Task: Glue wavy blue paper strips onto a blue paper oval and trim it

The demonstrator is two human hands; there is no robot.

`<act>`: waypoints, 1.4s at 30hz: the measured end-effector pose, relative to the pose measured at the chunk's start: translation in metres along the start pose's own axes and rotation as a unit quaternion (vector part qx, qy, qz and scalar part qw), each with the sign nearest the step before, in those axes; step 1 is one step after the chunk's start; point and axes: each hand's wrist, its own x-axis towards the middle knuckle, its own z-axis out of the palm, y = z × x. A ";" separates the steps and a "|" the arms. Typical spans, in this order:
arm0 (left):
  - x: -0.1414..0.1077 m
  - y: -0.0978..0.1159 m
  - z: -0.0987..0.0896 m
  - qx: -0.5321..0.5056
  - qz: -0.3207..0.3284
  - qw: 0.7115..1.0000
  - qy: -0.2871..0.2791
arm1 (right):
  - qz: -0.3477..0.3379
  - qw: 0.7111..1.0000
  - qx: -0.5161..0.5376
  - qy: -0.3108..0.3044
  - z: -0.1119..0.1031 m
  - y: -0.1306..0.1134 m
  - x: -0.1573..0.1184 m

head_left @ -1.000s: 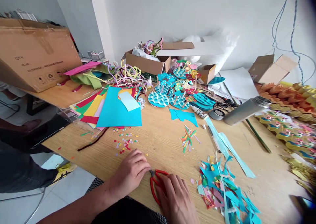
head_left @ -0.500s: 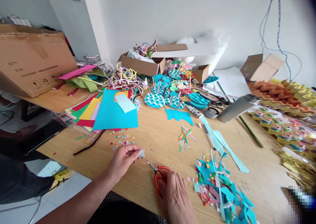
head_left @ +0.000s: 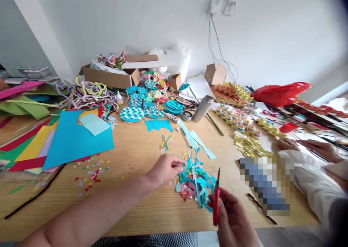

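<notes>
Scissors point(head_left: 216, 205): now raised upright, grasped in right hand point(head_left: 235, 218), lower right.
Left hand point(head_left: 165, 169): now outstretched to paper scraps point(head_left: 201, 183), palm down; grip, cannot tell.

Left forearm point(head_left: 108, 200): enters at lower left, slants up toward middle of frame. Left wrist point(head_left: 149, 180): nearly straight. Left hand point(head_left: 165, 169): below frame centre, fingers pointing right, thumb and index tips close together. Right hand point(head_left: 234, 218): bottom edge, right of centre, fingers curled in grip.
</notes>
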 end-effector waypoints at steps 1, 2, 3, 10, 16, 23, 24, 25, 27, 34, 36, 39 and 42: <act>0.006 0.000 0.010 0.012 0.017 1.000 -0.003 | -0.008 1.000 -0.021 0.010 -0.002 0.001 -0.003; 0.010 -0.001 0.018 0.023 0.037 0.999 -0.001 | -0.025 0.998 -0.053 0.019 -0.003 0.002 -0.005; 0.011 -0.002 0.024 0.035 0.056 0.998 0.002 | -0.051 0.994 -0.093 0.024 -0.003 0.002 -0.006; -0.010 0.010 0.011 -0.023 -0.059 0.994 -0.090 | -0.208 0.924 -0.321 0.015 -0.001 0.001 -0.003; -0.026 0.018 -0.001 -0.017 -0.043 0.995 -0.083 | -0.261 0.901 -0.346 -0.015 0.006 -0.008 0.002; -0.028 0.008 0.002 -0.007 0.086 0.996 -0.030 | -0.288 0.887 -0.359 -0.033 0.006 -0.020 -0.001; -0.029 0.008 0.002 -0.003 0.083 0.996 -0.026 | -0.290 0.885 -0.361 -0.036 0.005 -0.020 -0.001; -0.029 0.008 0.003 -0.003 0.076 0.997 -0.023 | -0.292 0.884 -0.364 -0.036 0.005 -0.021 -0.002; -0.030 0.009 0.004 -0.032 0.044 0.998 -0.017 | -0.293 0.881 -0.370 -0.034 0.005 -0.022 -0.003; -0.027 -0.002 0.008 -0.264 -0.133 0.955 0.020 | -0.288 0.869 -0.402 -0.026 0.006 -0.021 -0.006; -0.024 -0.007 0.009 -0.276 -0.143 0.950 0.029 | -0.285 0.867 -0.408 -0.026 0.006 -0.020 -0.006; -0.023 -0.008 0.011 -0.285 -0.154 0.946 0.015 | -0.279 0.865 -0.417 -0.032 0.004 -0.018 -0.005; -0.025 -0.003 0.014 -0.284 -0.152 0.946 -0.022 | -0.277 0.860 -0.426 -0.033 0.004 -0.016 -0.004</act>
